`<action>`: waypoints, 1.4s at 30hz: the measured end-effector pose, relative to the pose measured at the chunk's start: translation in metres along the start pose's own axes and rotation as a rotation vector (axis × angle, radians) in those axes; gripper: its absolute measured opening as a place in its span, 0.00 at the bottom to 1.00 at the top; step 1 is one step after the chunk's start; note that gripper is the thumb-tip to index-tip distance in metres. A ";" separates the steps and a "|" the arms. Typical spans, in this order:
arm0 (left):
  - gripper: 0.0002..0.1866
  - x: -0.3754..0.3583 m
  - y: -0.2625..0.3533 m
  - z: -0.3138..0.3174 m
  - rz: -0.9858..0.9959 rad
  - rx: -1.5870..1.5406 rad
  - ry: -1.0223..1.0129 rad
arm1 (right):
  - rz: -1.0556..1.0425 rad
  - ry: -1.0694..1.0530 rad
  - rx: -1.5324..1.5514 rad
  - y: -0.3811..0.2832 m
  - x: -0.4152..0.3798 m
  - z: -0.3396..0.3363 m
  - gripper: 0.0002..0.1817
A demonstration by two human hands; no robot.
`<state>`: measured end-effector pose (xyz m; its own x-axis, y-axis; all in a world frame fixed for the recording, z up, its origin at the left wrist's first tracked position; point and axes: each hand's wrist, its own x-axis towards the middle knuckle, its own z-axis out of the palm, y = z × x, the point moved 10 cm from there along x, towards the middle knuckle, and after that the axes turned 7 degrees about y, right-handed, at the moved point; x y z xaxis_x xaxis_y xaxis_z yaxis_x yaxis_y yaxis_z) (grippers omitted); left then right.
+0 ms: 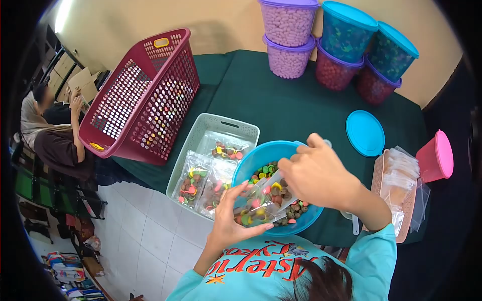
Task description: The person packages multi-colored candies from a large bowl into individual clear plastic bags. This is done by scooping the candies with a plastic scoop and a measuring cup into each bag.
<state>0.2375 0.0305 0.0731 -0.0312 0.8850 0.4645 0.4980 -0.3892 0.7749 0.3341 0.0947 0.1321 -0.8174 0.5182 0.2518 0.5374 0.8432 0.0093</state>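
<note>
Head view, left hand [228, 220] holding candy bag [256, 208]

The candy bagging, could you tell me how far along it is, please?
Done: three filled bags lie in the grey tray. In hand: the left hand holds a bag over the blue bowl while the right hand fills it. Left: candy in the bowl, empty bags.

A beige wall [221, 22] rises behind a table draped in dark green cloth [286, 105]; white floor tiles [145, 236] lie below; wooden shelving [60, 60] stands far left.
</note>
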 end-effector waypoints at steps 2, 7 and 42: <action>0.53 0.000 -0.001 -0.004 -0.016 0.016 0.021 | 0.002 0.018 -0.036 0.001 0.000 -0.004 0.07; 0.51 -0.002 0.002 0.000 0.021 0.095 -0.026 | 0.040 0.006 0.000 0.002 -0.005 -0.010 0.06; 0.47 -0.003 0.003 -0.020 0.007 0.010 0.171 | 0.305 0.172 0.544 0.005 -0.049 0.015 0.11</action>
<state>0.2215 0.0216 0.0824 -0.1747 0.8255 0.5367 0.5071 -0.3918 0.7677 0.3738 0.0761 0.1057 -0.5752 0.7539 0.3174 0.5215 0.6370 -0.5677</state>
